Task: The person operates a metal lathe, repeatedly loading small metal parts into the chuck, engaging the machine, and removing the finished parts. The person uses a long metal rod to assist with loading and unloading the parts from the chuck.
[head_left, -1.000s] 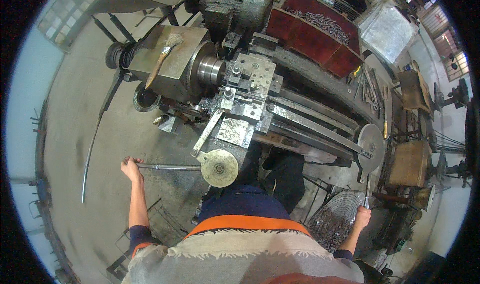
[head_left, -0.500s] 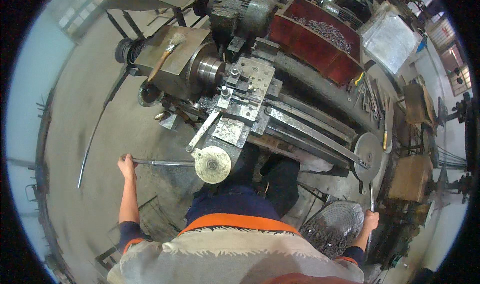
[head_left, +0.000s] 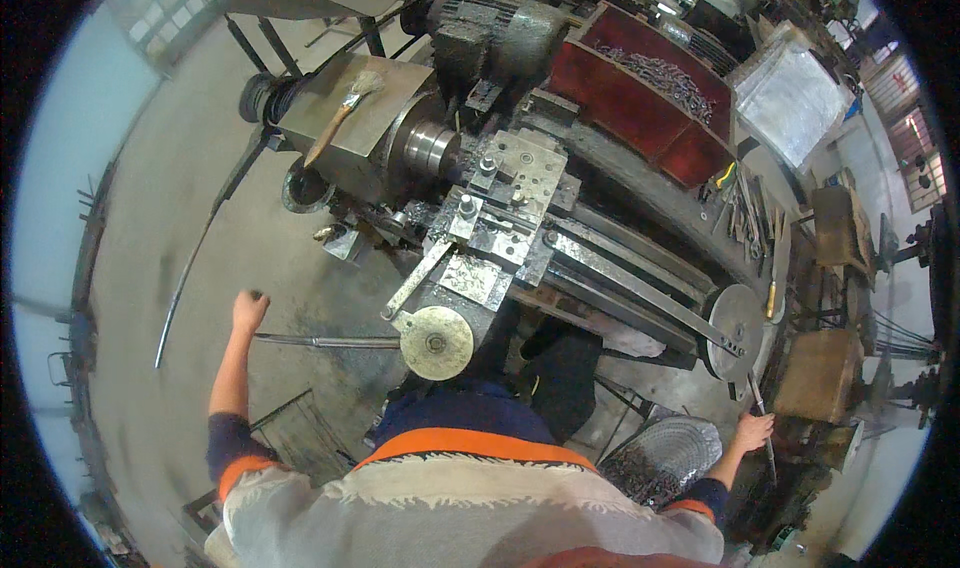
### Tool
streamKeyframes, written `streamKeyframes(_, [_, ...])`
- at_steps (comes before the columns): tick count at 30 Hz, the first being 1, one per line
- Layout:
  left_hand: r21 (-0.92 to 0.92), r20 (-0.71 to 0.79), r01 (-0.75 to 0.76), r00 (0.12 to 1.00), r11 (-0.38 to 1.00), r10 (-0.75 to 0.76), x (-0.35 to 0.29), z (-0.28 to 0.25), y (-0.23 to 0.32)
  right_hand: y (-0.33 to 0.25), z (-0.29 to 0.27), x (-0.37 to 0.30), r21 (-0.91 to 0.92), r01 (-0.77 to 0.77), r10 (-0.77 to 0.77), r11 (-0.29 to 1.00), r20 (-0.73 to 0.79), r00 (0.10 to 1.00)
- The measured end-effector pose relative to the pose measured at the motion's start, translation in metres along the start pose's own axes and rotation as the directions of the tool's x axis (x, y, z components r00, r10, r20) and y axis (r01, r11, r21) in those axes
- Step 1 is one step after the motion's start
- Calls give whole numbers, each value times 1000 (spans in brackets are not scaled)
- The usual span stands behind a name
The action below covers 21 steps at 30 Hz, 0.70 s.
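Note:
My left hand (head_left: 247, 310) is stretched out to the left over the concrete floor, fingers curled into a fist. It sits just above the left end of a long thin steel bar (head_left: 325, 341) that runs level to the lathe's round handwheel (head_left: 437, 343). Whether the hand touches the bar is unclear. My right hand (head_left: 752, 432) is low on the right, closed around a thin metal rod (head_left: 768, 453) that stands near the lathe's tail end. I stand against the lathe's carriage (head_left: 500, 218).
The lathe's chuck (head_left: 432, 149) and headstock, with a brush (head_left: 340, 118) lying on top, are ahead on the left. A red tray (head_left: 690, 158) of metal swarf lies behind. A wire basket (head_left: 668, 446) of shavings stands by my right leg. A bent metal strip (head_left: 195, 268) lies on the floor.
My left hand has lifted slightly away from the end of the long bar it was gripping. My right hand stays on the thin rod. The view has tilted a little.

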<state>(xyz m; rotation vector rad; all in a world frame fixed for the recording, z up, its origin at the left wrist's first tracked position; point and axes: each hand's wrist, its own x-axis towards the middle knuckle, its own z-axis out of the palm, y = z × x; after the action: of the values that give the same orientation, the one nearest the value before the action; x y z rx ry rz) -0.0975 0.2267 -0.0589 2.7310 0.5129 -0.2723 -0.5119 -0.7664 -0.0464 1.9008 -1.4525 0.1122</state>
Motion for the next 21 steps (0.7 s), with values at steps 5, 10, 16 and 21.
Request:
streamKeyframes(5, [282,-75,-283,946,917,315,62,52,57,-29,-56,-67,704,-11,-114,710,131,985])
streamKeyframes(10, [367,84,-450,887,814,453,115,85,100,-43,-105,-106,631,-154,-153,760,405,901])
streamKeyframes(16, [-32,-161,-144,977,989,137,89,140,145,-37,-110,-103,680,-136,-202,720,392,898])
streamKeyframes(21, [71,-44,-389,919,919,392,103,135,117,-59,-170,-86,777,-88,-279,623,326,903])
